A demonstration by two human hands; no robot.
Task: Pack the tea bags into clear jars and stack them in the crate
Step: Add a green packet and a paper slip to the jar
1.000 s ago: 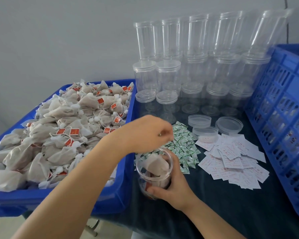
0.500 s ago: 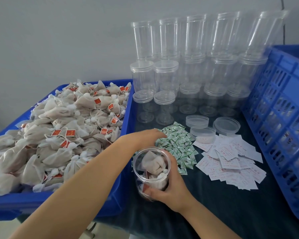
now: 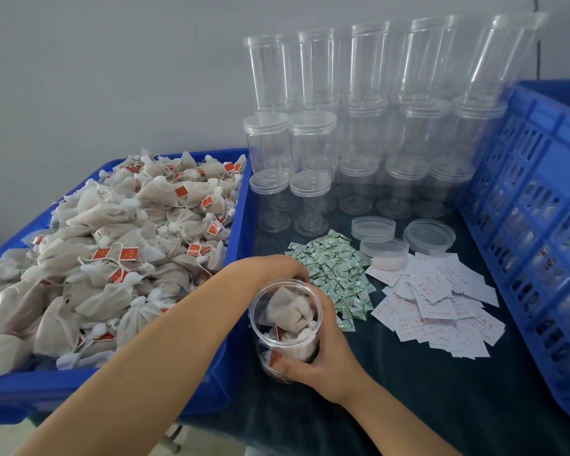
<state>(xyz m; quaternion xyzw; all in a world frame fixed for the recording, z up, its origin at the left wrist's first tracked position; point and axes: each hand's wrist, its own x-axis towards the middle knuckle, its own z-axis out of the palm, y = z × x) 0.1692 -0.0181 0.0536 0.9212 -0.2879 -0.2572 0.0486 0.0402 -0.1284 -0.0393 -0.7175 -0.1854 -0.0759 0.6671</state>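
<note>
Both hands at jar (image 3: 285, 320), right hand (image 3: 323, 360) gripping, left hand (image 3: 273, 269) behind rim

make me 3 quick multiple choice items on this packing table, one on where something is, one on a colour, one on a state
1. Where does the pile of green-and-white sachets lie?
A. inside the crate
B. on the dark cloth between the held jar and the white slips
C. on top of the tea bags

2. What colour are the tags on the tea bags?
A. red
B. yellow
C. black

3. What state is the jar in the right hand?
A. lidded and empty
B. lying on its side
C. open-topped, holding tea bags

Answers:
1 B, the sachets sit on the cloth left of the white slips.
2 A, small red squares hang on strings.
3 C, no lid on it, bags show through the mouth.
</note>
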